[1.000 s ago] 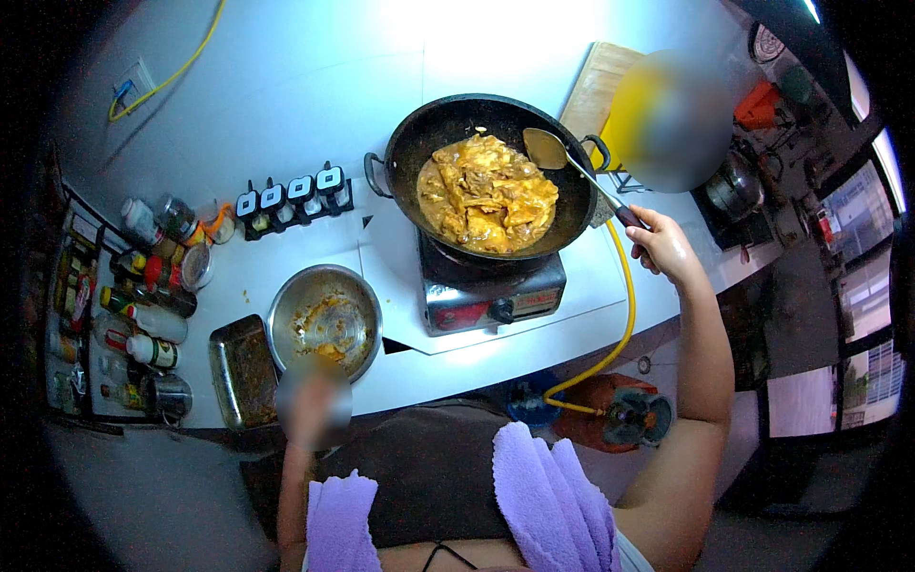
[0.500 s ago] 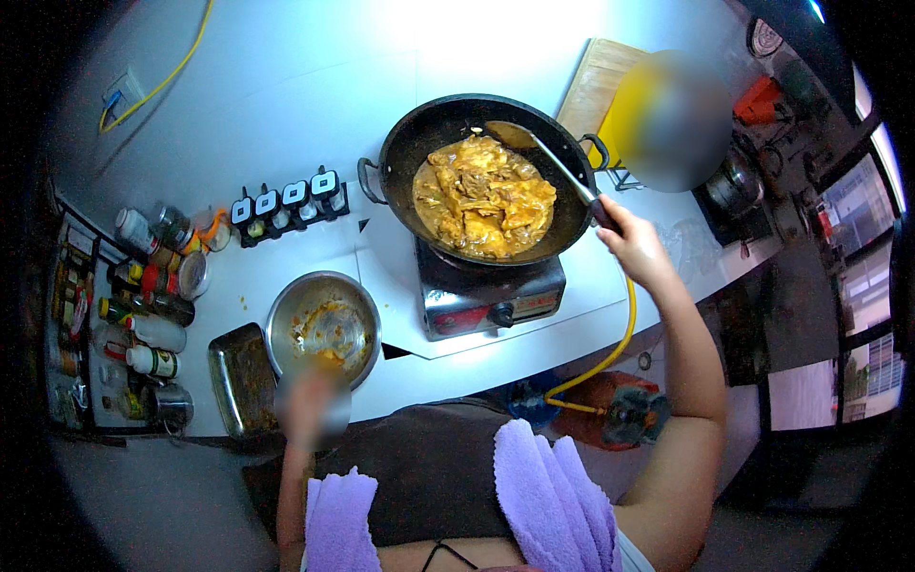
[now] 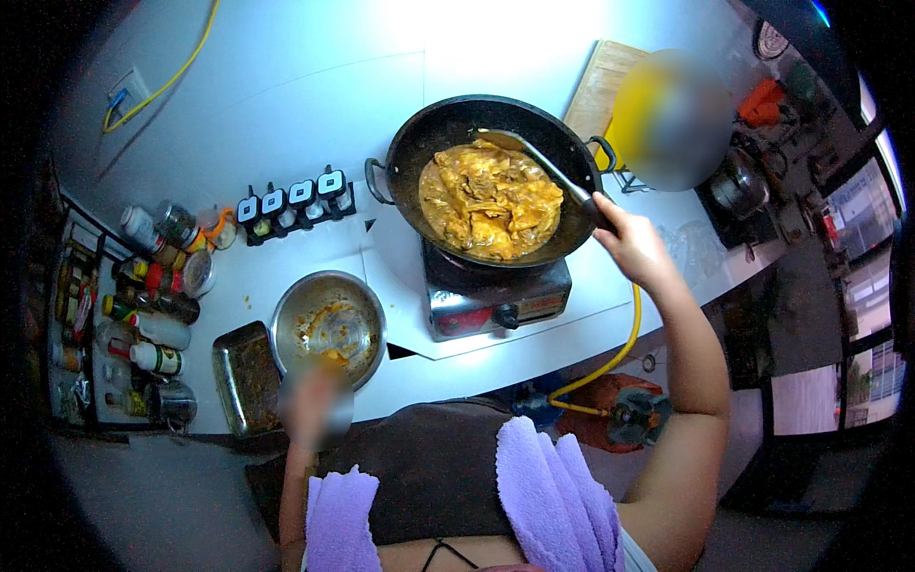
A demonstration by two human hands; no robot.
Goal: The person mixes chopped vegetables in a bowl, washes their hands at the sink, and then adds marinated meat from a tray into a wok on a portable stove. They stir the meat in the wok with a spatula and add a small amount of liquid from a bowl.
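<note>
My right hand (image 3: 629, 238) is closed around the dark handle of a long metal wok spatula (image 3: 558, 173). Its head rests against the far inner wall of a black two-handled wok (image 3: 400, 157). Chunky pieces of food in brown-yellow sauce (image 3: 491, 205) fill the bottom of the wok, which sits on a portable gas stove (image 3: 496, 303). Down at the left, my left hand (image 3: 313, 405) is at the near rim of a steel bowl (image 3: 376, 305) smeared with orange sauce. A blur covers its fingers, so their grip is hidden.
A stained metal tray (image 3: 229, 377) lies left of the bowl. Behind it stand a rack of spice jars (image 3: 300, 208) and several bottles (image 3: 157, 357). A wooden board (image 3: 600, 86) leans back right. A yellow hose (image 3: 624, 357) runs below the counter to a gas cylinder (image 3: 629, 410).
The spatula's head has turned slightly against the wok wall, still in my right hand. The whole view has shifted a little; my left hand stays by the bowl.
</note>
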